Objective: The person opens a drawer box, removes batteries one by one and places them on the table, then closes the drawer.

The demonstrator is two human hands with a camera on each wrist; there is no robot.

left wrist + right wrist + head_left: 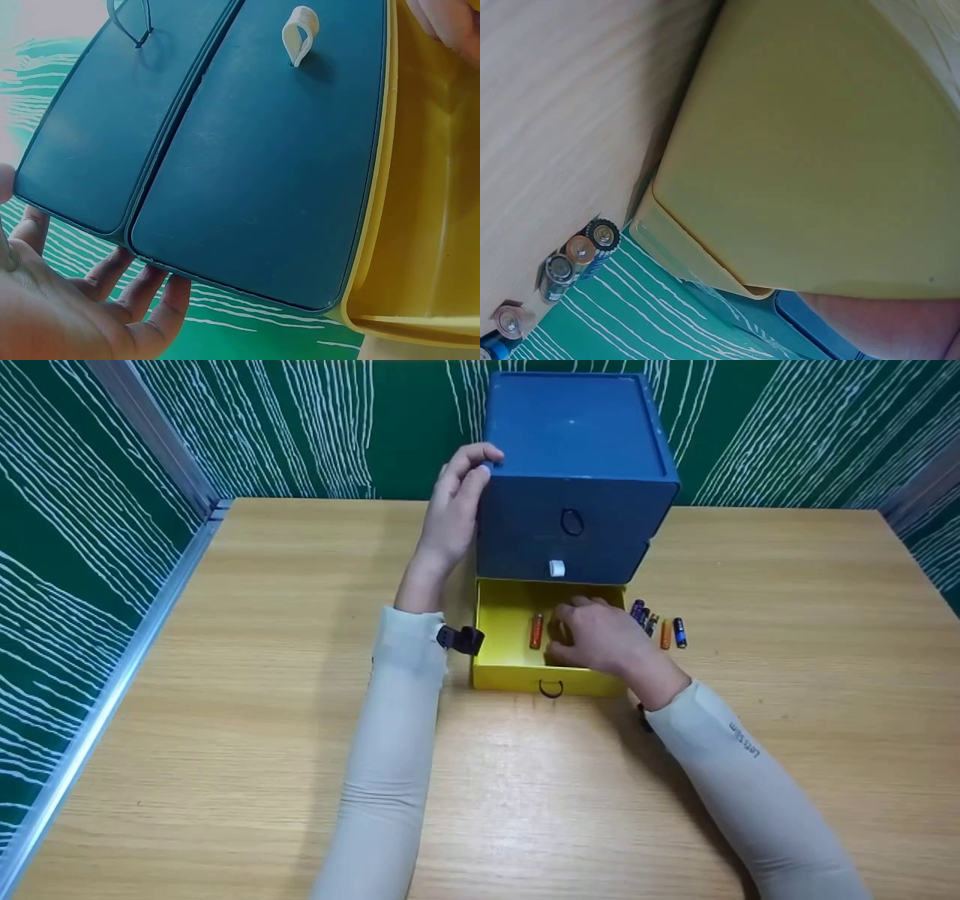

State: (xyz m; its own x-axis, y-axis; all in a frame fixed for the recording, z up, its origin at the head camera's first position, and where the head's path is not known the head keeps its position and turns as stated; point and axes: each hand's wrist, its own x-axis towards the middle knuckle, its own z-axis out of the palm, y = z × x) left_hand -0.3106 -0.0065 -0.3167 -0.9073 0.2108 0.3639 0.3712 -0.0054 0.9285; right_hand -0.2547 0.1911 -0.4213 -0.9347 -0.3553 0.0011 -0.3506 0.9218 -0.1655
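Note:
A dark blue drawer cabinet point(577, 495) stands at the back of the table, its lowest drawer, a yellow one point(510, 679), pulled out. My left hand point(454, 506) steadies the cabinet at its upper left edge; in the left wrist view its fingers point(142, 292) lie against the side wall. Inside the yellow drawer, my right hand point(600, 637) reaches down with bent fingers. Whatever lies under its palm is hidden. Left of that hand, a red battery point(536, 631) lies on the drawer floor. The right wrist view mostly shows the drawer's outer wall point(802, 150).
Several batteries lie on the table right of the drawer, among them an orange battery point(666, 634) and a blue battery point(680, 633). A white loop pull point(556, 568) marks the middle drawer, a black loop point(572, 522) the top one. Green patterned panels point(420, 427) stand behind.

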